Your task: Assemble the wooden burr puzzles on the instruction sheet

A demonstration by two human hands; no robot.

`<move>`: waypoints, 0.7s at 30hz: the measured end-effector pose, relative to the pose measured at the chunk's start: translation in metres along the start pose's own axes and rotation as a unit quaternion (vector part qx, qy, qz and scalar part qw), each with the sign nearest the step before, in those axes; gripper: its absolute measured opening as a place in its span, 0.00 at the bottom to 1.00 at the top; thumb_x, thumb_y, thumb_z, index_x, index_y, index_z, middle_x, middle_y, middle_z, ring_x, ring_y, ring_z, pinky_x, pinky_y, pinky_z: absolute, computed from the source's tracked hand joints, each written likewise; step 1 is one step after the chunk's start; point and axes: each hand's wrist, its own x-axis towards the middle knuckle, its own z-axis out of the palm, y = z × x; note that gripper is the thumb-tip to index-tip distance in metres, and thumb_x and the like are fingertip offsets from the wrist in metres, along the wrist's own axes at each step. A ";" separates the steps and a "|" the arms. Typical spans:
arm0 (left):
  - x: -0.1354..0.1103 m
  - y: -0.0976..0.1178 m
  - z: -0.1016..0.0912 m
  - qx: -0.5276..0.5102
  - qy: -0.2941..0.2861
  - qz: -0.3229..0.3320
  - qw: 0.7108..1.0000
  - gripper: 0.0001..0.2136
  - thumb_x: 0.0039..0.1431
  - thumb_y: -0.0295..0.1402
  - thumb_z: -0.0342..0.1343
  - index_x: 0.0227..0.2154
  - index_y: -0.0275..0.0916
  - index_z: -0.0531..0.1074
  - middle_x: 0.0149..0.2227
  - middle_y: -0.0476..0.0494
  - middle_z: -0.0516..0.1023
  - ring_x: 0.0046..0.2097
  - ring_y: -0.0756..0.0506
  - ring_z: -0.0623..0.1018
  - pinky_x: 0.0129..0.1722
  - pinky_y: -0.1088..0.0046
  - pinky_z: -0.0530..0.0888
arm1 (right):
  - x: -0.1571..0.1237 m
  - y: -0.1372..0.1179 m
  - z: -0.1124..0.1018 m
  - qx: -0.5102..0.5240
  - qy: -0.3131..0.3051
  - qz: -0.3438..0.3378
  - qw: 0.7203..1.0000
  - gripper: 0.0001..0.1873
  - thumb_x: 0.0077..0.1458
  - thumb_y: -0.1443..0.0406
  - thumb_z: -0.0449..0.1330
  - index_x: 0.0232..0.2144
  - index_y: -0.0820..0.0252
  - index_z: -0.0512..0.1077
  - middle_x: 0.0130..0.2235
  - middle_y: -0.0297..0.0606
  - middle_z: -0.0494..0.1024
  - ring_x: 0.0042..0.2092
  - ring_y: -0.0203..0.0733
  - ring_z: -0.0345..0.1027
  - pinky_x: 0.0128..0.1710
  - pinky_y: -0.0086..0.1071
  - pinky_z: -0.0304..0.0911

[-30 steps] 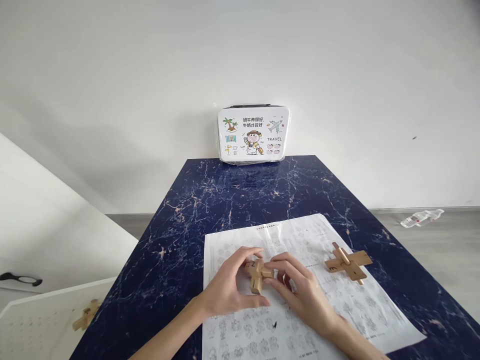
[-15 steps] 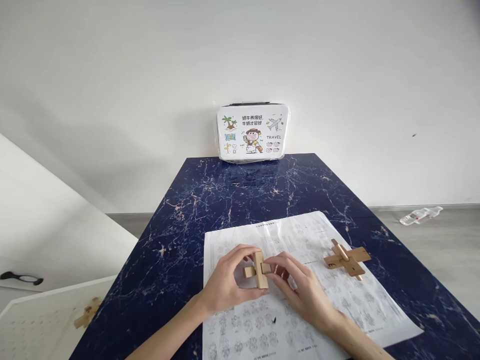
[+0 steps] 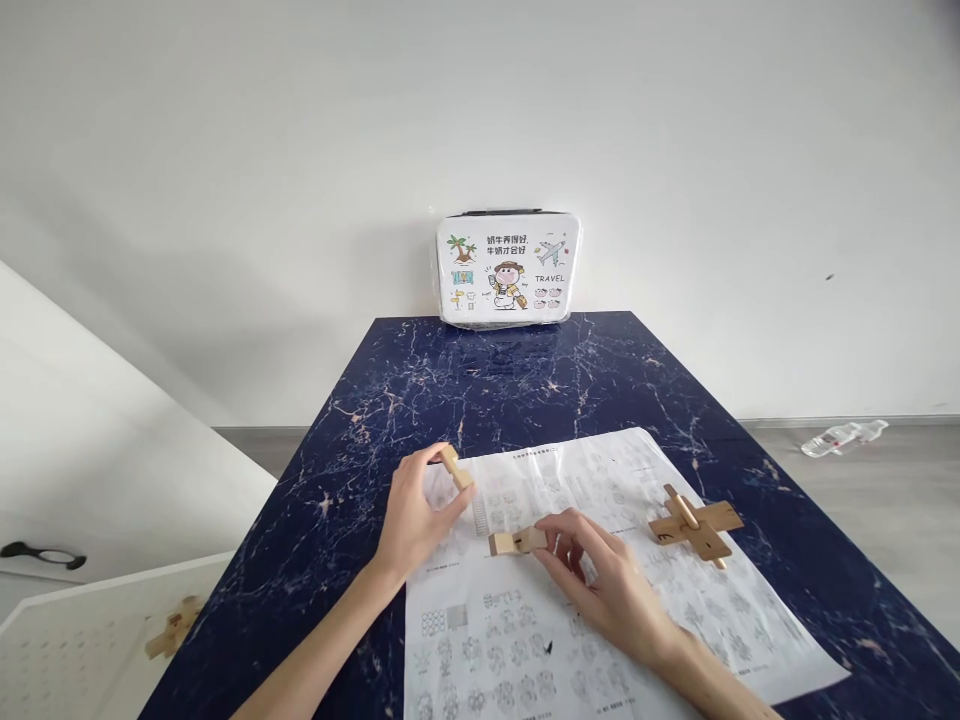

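Left hand [image 3: 411, 512]: you pinch the notched block [image 3: 457, 469] by its two ends.
Right hand [image 3: 604, 582]: you grip the wooden piece [image 3: 505, 544], which juts out leftward.

We see a white case [image 3: 508, 270] with cartoon prints and the word TRAVEL at the far end of a dark blue, veined table [image 3: 405, 375], before a pale wall [image 3: 675, 130]; to our right a clear plastic object [image 3: 841, 438] lies on the grey floor [image 3: 900, 500]; at left we find a black handle [image 3: 19, 551].

Soft light leaves faint shadows on the wall [image 3: 480, 110].
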 end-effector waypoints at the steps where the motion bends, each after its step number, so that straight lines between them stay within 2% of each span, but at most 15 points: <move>1: 0.002 -0.004 -0.001 0.031 0.008 0.006 0.999 0.23 0.60 0.39 0.68 0.57 0.47 0.70 0.55 0.42 0.80 0.59 0.34 0.76 0.62 0.48 0.68 | 0.000 0.000 0.000 0.000 0.003 0.000 1.000 0.08 0.73 0.63 0.56 0.52 0.52 0.69 0.39 0.37 0.76 0.31 0.40 0.71 0.29 0.33 0.68; 4: 0.004 -0.011 -0.001 0.110 0.023 0.019 0.994 0.22 0.59 0.36 0.67 0.54 0.45 0.70 0.54 0.40 0.80 0.58 0.32 0.76 0.61 0.46 0.67 | -0.001 0.001 0.001 -0.002 0.008 0.001 1.000 0.08 0.72 0.63 0.56 0.52 0.52 0.68 0.38 0.37 0.76 0.30 0.39 0.71 0.28 0.32 0.68; 8: 0.000 -0.013 0.003 0.179 0.044 0.042 0.982 0.25 0.57 0.32 0.64 0.58 0.41 0.68 0.52 0.37 0.78 0.58 0.29 0.74 0.62 0.42 0.66 | -0.001 0.002 0.002 -0.013 0.023 -0.004 1.000 0.08 0.71 0.63 0.57 0.50 0.53 0.67 0.35 0.35 0.76 0.29 0.38 0.70 0.26 0.31 0.67; 11: -0.003 -0.011 0.004 0.168 0.061 0.067 0.982 0.25 0.59 0.30 0.62 0.60 0.41 0.66 0.56 0.34 0.74 0.61 0.28 0.71 0.63 0.40 0.66 | 0.000 0.002 0.002 -0.023 0.039 -0.006 0.999 0.07 0.70 0.63 0.58 0.49 0.54 0.67 0.33 0.34 0.76 0.27 0.38 0.69 0.25 0.31 0.66; 14: -0.004 -0.004 0.002 0.102 0.057 0.113 0.987 0.22 0.66 0.30 0.58 0.62 0.43 0.65 0.60 0.34 0.71 0.63 0.32 0.70 0.63 0.45 0.68 | 0.001 0.000 0.002 -0.041 0.038 -0.006 0.998 0.06 0.69 0.63 0.58 0.47 0.54 0.68 0.32 0.33 0.75 0.27 0.38 0.69 0.25 0.31 0.66; 16: -0.007 0.004 -0.001 0.044 0.017 0.154 0.987 0.17 0.71 0.29 0.54 0.60 0.44 0.67 0.58 0.37 0.73 0.60 0.36 0.73 0.61 0.52 0.72 | 0.001 -0.001 0.001 -0.048 0.030 -0.010 0.998 0.06 0.70 0.63 0.57 0.47 0.54 0.70 0.33 0.34 0.75 0.27 0.38 0.70 0.25 0.31 0.65; 18: -0.011 0.012 -0.002 -0.008 -0.057 0.188 0.981 0.13 0.75 0.30 0.52 0.58 0.45 0.69 0.54 0.40 0.76 0.56 0.39 0.76 0.58 0.57 0.74 | 0.002 -0.001 0.000 -0.049 0.026 -0.013 0.998 0.07 0.71 0.63 0.56 0.48 0.54 0.70 0.33 0.34 0.75 0.28 0.39 0.70 0.25 0.32 0.65; 21: -0.017 0.020 -0.002 -0.047 -0.168 0.224 0.959 0.13 0.76 0.37 0.54 0.59 0.44 0.70 0.51 0.41 0.78 0.53 0.40 0.78 0.56 0.59 0.76 | 0.002 -0.001 0.000 -0.046 0.023 -0.014 0.999 0.08 0.73 0.62 0.55 0.50 0.55 0.70 0.33 0.34 0.75 0.28 0.38 0.70 0.26 0.31 0.65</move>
